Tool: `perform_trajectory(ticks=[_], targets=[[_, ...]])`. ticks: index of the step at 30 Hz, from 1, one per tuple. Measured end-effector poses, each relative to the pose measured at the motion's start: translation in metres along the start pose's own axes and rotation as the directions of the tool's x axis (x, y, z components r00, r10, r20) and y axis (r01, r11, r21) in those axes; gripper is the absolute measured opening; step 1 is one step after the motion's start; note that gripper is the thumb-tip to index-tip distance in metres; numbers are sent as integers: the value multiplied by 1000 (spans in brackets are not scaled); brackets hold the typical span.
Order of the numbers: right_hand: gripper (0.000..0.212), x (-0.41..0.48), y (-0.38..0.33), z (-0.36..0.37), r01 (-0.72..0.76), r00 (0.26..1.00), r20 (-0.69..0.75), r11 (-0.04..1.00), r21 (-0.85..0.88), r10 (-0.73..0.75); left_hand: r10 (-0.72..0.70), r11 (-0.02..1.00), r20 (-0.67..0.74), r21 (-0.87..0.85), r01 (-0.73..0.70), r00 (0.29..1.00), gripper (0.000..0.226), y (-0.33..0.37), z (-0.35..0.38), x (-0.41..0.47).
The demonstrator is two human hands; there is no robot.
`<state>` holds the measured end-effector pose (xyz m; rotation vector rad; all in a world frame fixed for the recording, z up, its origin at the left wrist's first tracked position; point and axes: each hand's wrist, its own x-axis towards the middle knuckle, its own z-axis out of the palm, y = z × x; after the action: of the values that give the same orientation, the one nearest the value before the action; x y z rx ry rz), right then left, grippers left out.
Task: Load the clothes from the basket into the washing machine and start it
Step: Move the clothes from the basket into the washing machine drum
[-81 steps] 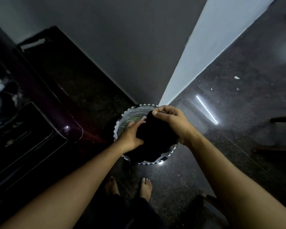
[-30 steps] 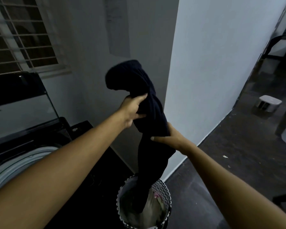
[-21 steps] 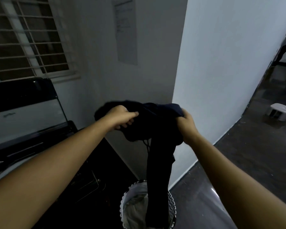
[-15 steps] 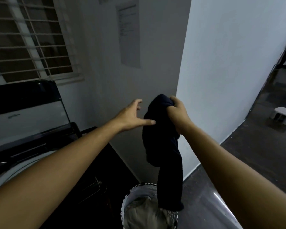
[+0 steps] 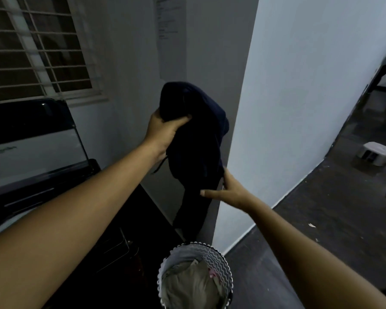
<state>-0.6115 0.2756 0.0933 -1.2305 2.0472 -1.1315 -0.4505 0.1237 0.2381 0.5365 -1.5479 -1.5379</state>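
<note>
A dark navy garment (image 5: 194, 150) hangs in the air in front of the wall corner. My left hand (image 5: 163, 130) grips its bunched top. Lower down, my right hand (image 5: 227, 190) holds the garment's hanging part between thumb and fingers. Below it on the floor stands the round laundry basket (image 5: 223, 264) with a zigzag rim, holding pale clothes (image 5: 187, 286). The washing machine (image 5: 31, 152) is at the left, its dark lid raised and the pale drum rim (image 5: 0, 228) showing at the left edge.
A white pillar (image 5: 299, 108) rises just right of the garment. A barred window (image 5: 38, 45) is above the machine. A paper sheet (image 5: 171, 36) hangs on the wall. A small white box (image 5: 374, 152) sits on the dark floor at the right.
My left hand, open half a second ago, now grips the garment's top. My right hand has dropped from the top to hold the hanging part lower down.
</note>
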Motion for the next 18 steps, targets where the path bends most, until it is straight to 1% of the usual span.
perform_trajectory(ticks=[2, 4, 5, 6, 7, 8, 9, 10, 12, 14, 15, 16, 18], targets=[[119, 3, 11, 15, -93, 994, 58, 995, 19, 92, 13, 999, 22, -36, -13, 1000, 40, 15, -2, -4], [118, 10, 19, 26, -105, 986, 124, 991, -84, 115, 16, 998, 30, -64, -14, 999, 36, 27, -6, -9], [115, 13, 20, 32, -109, 981, 147, 984, -138, 129, 14, 997, 26, -78, -12, 1000, 34, 33, -10, -10], [103, 16, 20, 35, -134, 975, 157, 980, -150, 157, 10, 995, 20, -97, -8, 1000, 34, 38, -13, -11], [82, 19, 18, 38, -166, 970, 165, 982, -96, 180, 3, 994, 10, -114, -2, 1000, 36, 43, -18, -12], [56, 21, 12, 40, -207, 963, 179, 978, 1, 204, -2, 993, -1, -119, 1, 1000, 38, 47, -24, -12], [36, 24, 4, 43, -256, 954, 196, 958, 128, 228, -2, 994, -13, -107, 1, 1000, 39, 50, -31, -12], [28, 25, -8, 44, -301, 946, 203, 919, 256, 253, 2, 997, -27, -82, -5, 1000, 41, 51, -41, -11], [27, 31, -33, 44, -325, 946, 179, 808, 491, 272, 7, 999, -63, -38, -10, 998, 45, 50, -61, -11], [25, 38, -64, 44, -284, 955, 125, 708, 646, 269, -1, 1000, -119, -18, -1, 993, 49, 47, -86, -11], [22, 42, -80, 43, -258, 960, 97, 688, 678, 264, -7, 1000, -149, -9, 6, 989, 50, 47, -99, -12], [24, 48, -94, 41, -246, 961, 75, 700, 671, 266, -10, 1000, -176, 0, 10, 984, 50, 45, -111, -13], [29, 58, -130, 46, -196, 977, 68, 727, 658, 203, -9, 1000, -235, 8, 12, 972, 44, 44, -138, -15]])
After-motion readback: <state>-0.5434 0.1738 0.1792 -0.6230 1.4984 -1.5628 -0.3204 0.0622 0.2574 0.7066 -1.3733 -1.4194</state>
